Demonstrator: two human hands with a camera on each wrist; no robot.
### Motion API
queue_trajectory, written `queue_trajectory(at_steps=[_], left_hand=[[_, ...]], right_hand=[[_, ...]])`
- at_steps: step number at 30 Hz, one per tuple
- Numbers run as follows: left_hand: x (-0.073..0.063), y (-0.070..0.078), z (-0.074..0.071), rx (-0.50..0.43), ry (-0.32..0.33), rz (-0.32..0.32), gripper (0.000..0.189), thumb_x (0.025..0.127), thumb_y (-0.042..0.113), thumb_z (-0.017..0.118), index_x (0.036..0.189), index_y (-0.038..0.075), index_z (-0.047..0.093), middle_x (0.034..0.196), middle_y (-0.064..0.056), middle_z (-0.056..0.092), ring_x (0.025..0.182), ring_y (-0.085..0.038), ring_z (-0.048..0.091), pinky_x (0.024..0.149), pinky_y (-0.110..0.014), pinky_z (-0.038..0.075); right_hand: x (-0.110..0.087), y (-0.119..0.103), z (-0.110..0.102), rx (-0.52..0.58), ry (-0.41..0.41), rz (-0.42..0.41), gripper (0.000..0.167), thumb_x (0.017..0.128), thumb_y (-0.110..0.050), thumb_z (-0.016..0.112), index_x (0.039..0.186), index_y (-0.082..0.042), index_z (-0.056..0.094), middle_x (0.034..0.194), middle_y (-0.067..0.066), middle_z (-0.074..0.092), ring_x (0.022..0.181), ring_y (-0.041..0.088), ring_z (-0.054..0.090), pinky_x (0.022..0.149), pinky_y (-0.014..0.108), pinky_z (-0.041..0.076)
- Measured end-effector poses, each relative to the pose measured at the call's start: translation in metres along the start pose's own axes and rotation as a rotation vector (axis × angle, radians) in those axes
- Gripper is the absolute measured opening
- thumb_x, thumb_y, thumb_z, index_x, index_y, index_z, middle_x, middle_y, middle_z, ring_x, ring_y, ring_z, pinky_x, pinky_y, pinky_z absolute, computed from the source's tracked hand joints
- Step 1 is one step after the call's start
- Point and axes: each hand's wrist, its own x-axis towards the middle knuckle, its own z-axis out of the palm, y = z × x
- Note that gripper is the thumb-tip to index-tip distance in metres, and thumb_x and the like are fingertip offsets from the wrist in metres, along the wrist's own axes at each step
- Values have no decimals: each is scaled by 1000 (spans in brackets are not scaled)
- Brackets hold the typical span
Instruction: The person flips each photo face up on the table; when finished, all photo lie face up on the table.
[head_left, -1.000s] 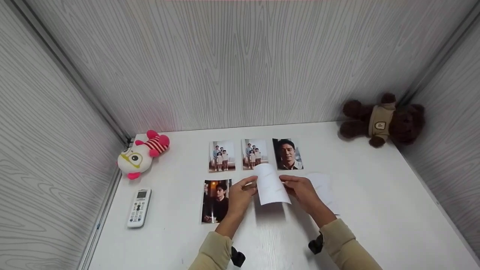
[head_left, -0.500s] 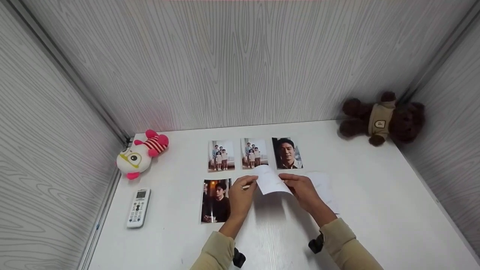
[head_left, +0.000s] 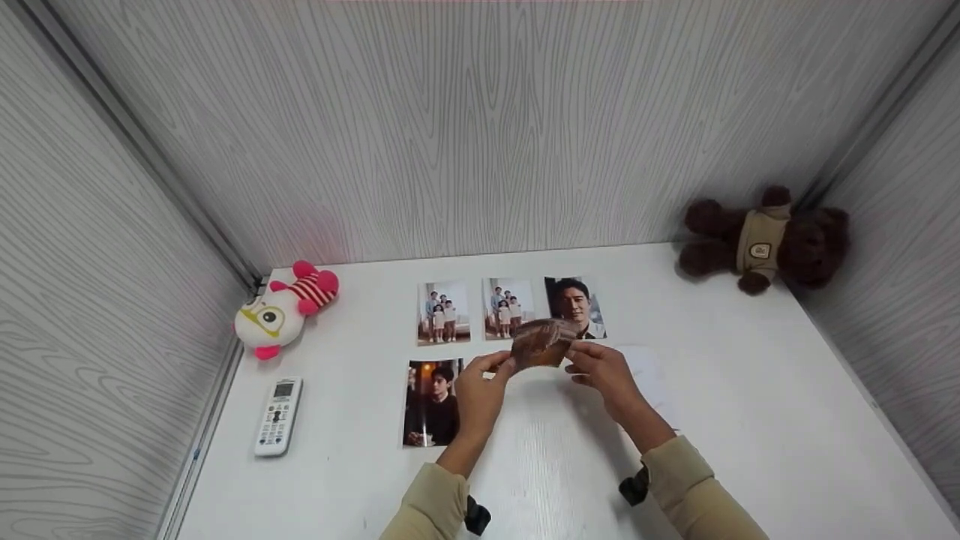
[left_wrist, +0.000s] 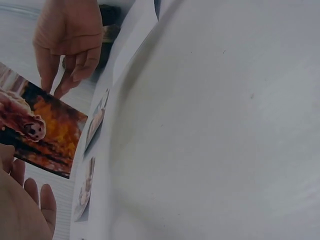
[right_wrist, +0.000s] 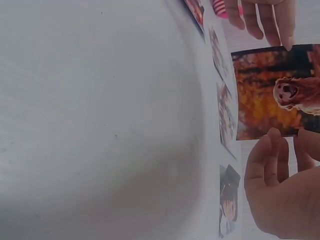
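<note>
Between my two hands is a glossy photo of a golden-coloured dog against orange autumn leaves [head_left: 541,345], raised over the table. The left hand [head_left: 480,394] pinches one edge and the right hand [head_left: 611,379] pinches the opposite edge. In the head view the photo looks curved and foreshortened, its upper part overlapping a portrait photo [head_left: 566,300]. The right wrist view shows the dog photo [right_wrist: 270,97] with the right hand [right_wrist: 285,195] below and the left hand [right_wrist: 265,20] above. White-backed paper [head_left: 649,379] lies partly hidden behind the right hand.
Two matching family photos [head_left: 443,311] lie at the back, left of the portrait. A photo of a person in dark clothes [head_left: 431,405] lies beside the left hand. Farther left are a remote control [head_left: 278,416] and a pink-and-white plush toy [head_left: 277,315]. A brown teddy bear [head_left: 765,240] lies back right.
The held photo has turned over: its white back faced the head camera before, and now its picture side shows. Both hands keep hold of its edges, the right hand shifting slightly upward.
</note>
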Motion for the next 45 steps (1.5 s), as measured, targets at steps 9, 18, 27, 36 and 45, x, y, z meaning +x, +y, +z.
queue_trajectory(at_steps=[9, 18, 27, 36, 45], left_hand=[[2, 8, -5, -223, -125, -260, 22, 94, 19, 72, 110, 5, 78, 94, -11, 76, 69, -12, 66, 67, -35, 62], [2, 0, -5, -433, -274, -494, 42, 103, 23, 60, 136, -2, 60, 98, -8, 68, 70, -10, 63, 64, -30, 58], [-5, 0, 0, -414, -336, -564, 51, 97, 27, 66, 140, 3, 56, 131, -14, 64, 109, -22, 63, 79, -35, 55], [-1, 1, -1, -526, -372, -596, 44, 98, 16, 63, 138, 0, 56, 112, -10, 67, 90, -17, 65, 70, -32, 59], [-3, -4, -4, -451, -430, -586, 43, 97, 20, 66, 136, 1, 62, 111, -9, 67, 86, -16, 63, 65, -33, 58]], right_hand=[[-4, -5, 0, -1, -21, 20, 31, 102, -18, 62, 129, -2, 67, 97, -1, 70, 75, 15, 62, 72, 31, 53], [2, 4, 2, 1, 2, 30, 27, 102, -18, 61, 122, -2, 69, 88, -2, 69, 74, 13, 60, 66, 28, 51], [2, 10, 2, 74, -28, 80, 32, 102, -17, 61, 128, 1, 63, 93, 0, 69, 73, 13, 61, 63, 26, 50], [5, 12, 2, 94, -85, 95, 34, 102, -16, 61, 131, 1, 59, 93, 1, 68, 71, 13, 62, 64, 26, 53], [7, 7, -3, 93, -119, 124, 42, 102, -24, 61, 136, -1, 54, 102, 3, 69, 85, 16, 66, 74, 28, 56]])
